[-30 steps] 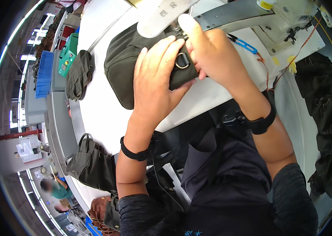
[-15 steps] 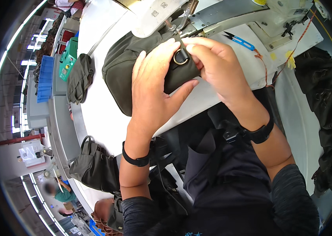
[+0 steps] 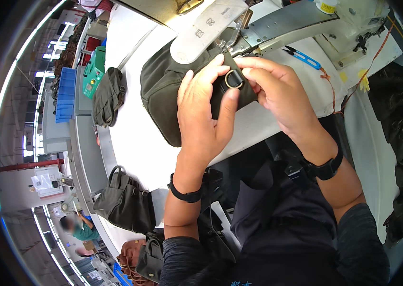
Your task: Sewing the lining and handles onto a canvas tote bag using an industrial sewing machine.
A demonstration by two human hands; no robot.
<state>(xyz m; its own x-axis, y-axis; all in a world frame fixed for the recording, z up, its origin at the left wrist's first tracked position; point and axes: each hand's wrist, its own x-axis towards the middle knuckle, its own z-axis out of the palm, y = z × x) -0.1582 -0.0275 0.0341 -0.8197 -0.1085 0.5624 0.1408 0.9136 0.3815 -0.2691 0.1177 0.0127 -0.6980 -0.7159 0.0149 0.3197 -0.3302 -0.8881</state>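
Observation:
A dark olive bag (image 3: 159,97) lies under the sewing machine's arm at the table edge. My left hand (image 3: 201,109) grips its side, fingers laid along the fabric and the thumb bent in beside a metal ring (image 3: 234,79). That ring hangs on a short black tab at the bag's end. My right hand (image 3: 285,93) is closed on the bag's edge just right of the ring, thumb and forefinger pinched together. The fabric between those fingertips is mostly hidden. Close above the fingertips are the presser parts of the sewing machine (image 3: 285,28).
Blue-handled thread snips (image 3: 306,58) with an orange cord lie right of my hands. Another olive bag (image 3: 109,97) rests at the left, with a dark handbag (image 3: 124,202) nearer me. Dark fabric pieces (image 3: 399,128) hang at the far right. A person in green (image 3: 84,229) sits at lower left.
My left thumb has drawn in from the bag's lower edge to the ring. The right hand keeps its pinch. The whole view has shifted, so everything appears farther right and slightly lower.

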